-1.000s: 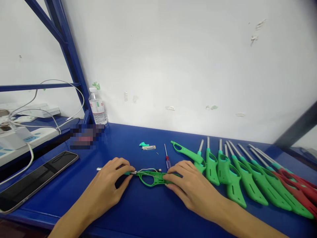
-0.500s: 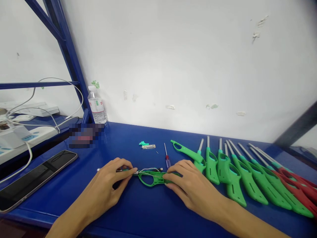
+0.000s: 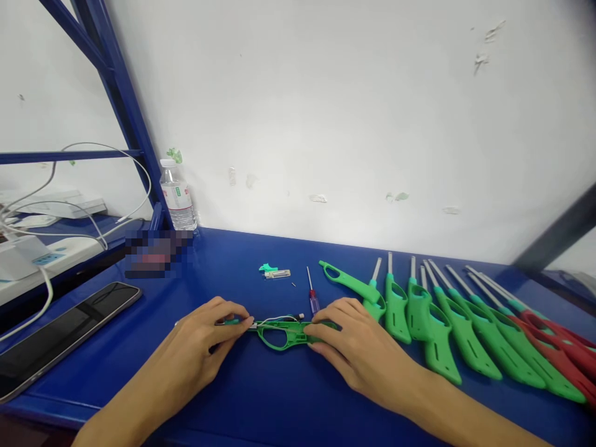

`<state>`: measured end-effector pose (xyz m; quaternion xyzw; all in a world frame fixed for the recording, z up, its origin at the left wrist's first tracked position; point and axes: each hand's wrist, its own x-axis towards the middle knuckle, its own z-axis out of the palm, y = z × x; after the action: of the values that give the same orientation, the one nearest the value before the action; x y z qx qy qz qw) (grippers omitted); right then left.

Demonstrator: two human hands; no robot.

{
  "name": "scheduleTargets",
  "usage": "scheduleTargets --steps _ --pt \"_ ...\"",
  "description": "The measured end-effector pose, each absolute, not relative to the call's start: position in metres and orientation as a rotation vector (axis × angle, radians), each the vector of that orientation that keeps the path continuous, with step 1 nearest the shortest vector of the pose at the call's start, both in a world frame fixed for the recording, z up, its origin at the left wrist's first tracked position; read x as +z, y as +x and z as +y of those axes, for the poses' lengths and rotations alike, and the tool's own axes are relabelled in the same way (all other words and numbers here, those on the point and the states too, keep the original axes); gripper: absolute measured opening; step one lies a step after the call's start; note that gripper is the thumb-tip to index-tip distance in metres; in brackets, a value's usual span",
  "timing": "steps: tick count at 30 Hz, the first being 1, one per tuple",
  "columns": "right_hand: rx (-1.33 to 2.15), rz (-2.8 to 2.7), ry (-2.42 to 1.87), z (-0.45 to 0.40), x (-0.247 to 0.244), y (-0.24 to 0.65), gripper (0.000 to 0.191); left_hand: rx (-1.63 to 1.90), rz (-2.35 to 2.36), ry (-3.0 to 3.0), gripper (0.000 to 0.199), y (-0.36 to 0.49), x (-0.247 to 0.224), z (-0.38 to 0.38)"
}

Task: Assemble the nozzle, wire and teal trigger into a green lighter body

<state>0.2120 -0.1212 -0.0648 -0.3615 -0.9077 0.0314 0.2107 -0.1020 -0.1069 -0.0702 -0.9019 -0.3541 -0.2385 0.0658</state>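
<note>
An opened green gas lighter casing lies flat on the blue table between my hands, its inside facing up. My left hand pinches its nozzle end, and the metal tube runs left behind the fingers. My right hand is closed around the handle end, hiding most of it. A white wire with a dark part at its end lies along the casing's upper edge. Just beyond my right hand is a screwdriver. A teal trigger piece and a small clear-and-metal part lie farther back.
A loose green casing half rests over one of several green lighters on the right, with red lighters beyond. To the left are a phone, a water bottle and a power strip with cables.
The whole view has shifted slightly. My left fingers have moved a little around the nozzle end; my right hand keeps its hold on the handle.
</note>
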Motion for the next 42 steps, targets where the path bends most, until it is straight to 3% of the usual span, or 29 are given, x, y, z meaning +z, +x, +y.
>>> scheduleTargets --steps 13,22,30,42 --pt "0.119 -2.494 -1.006 -0.121 -0.065 0.212 0.016 -0.553 -0.978 -2.656 0.033 -0.098 -0.078 -0.105" --pt "0.147 -2.491 -1.013 -0.122 -0.065 0.213 0.015 -0.759 -1.179 -2.774 0.014 -0.106 -0.081 -0.104" --pt "0.17 -2.49 -1.028 -0.121 -0.065 0.213 0.015 -1.092 -1.541 -2.601 0.031 -0.103 -0.119 -0.095" --pt "0.188 -2.49 -1.023 -0.12 -0.064 0.213 0.014 -0.814 -1.653 -2.768 0.034 -0.1 -0.08 -0.116"
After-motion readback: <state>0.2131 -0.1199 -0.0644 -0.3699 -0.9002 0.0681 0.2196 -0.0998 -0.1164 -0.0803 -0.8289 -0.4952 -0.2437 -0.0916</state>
